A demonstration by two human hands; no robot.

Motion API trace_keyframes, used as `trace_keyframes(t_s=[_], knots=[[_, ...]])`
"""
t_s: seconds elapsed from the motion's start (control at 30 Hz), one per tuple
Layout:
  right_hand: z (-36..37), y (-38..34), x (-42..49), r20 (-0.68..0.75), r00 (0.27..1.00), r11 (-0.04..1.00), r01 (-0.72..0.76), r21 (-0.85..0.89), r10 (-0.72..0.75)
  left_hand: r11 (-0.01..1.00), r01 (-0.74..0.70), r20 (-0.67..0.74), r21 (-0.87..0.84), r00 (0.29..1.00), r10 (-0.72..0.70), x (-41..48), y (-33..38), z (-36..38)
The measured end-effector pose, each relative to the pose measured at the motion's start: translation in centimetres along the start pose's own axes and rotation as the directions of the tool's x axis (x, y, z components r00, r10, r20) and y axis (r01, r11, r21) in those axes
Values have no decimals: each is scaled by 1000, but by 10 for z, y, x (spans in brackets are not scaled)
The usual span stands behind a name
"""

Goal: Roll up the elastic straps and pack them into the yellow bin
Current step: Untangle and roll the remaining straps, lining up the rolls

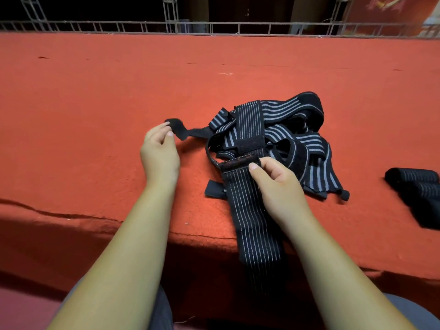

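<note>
A tangled pile of black elastic straps with grey stripes [281, 129] lies on the red felt table [95, 103]. One thin-striped strap [252, 217] runs from the pile toward me and hangs over the table's front edge. My right hand [276, 184] pinches this strap near its black velcro end. My left hand [159, 153] is left of the pile, its fingertips at a black strap tab [177, 126] that sticks out of the heap; whether they grip the tab is unclear. No yellow bin is in view.
Rolled black straps [416, 191] lie at the right edge of the table. A grey metal truss rail [214, 27] runs along the table's far side. The table's front edge [95, 220] drops off just before my forearms.
</note>
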State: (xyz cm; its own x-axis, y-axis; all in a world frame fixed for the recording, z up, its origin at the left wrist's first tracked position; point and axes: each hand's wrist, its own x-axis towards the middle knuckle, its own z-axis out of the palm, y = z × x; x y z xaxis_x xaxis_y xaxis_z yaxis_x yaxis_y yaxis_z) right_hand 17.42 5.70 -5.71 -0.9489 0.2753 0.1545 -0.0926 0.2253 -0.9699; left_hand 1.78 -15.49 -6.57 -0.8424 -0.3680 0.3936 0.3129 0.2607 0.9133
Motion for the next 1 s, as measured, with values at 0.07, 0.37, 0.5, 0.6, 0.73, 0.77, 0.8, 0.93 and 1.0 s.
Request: trace_keyframes(t_s=[0.07, 0.37, 0.5, 0.6, 0.73, 0.77, 0.8, 0.93, 1.0], knots=[[-1, -1, -2, 8, 1000, 1000, 10, 9, -10, 984, 30, -24, -175, 999, -34, -3, 16, -6], [3, -7, -6, 71, 997, 975, 20, 220, -36, 728, 345, 265, -593, 937, -228, -33, 52, -14], [6, -15, -8, 192, 981, 879, -97, 468, 6, 728, 475, 400, -495, 868, -294, -46, 56, -13], [6, -18, -6, 235, 972, 862, -118, 494, -2, 787, 484, 447, -383, 843, -300, -53, 59, -14], [5, -21, -7, 272, 961, 872, -90, 482, -52, 828, 491, 563, -272, 779, -277, -64, 60, -13], [5, -21, -7, 277, 959, 867, -96, 489, -50, 842, 483, 588, -241, 763, -269, -67, 59, -11], [4, -22, -7, 281, 959, 864, -105, 492, -44, 857, 473, 609, -207, 747, -265, -68, 56, -9], [1, -17, -5, 218, 975, 907, -66, 416, -29, 827, 538, 696, -166, 657, -288, -70, 54, -5], [0, -15, -2, 171, 985, 932, -38, 362, -26, 799, 582, 730, -148, 610, -309, -68, 54, -7]])
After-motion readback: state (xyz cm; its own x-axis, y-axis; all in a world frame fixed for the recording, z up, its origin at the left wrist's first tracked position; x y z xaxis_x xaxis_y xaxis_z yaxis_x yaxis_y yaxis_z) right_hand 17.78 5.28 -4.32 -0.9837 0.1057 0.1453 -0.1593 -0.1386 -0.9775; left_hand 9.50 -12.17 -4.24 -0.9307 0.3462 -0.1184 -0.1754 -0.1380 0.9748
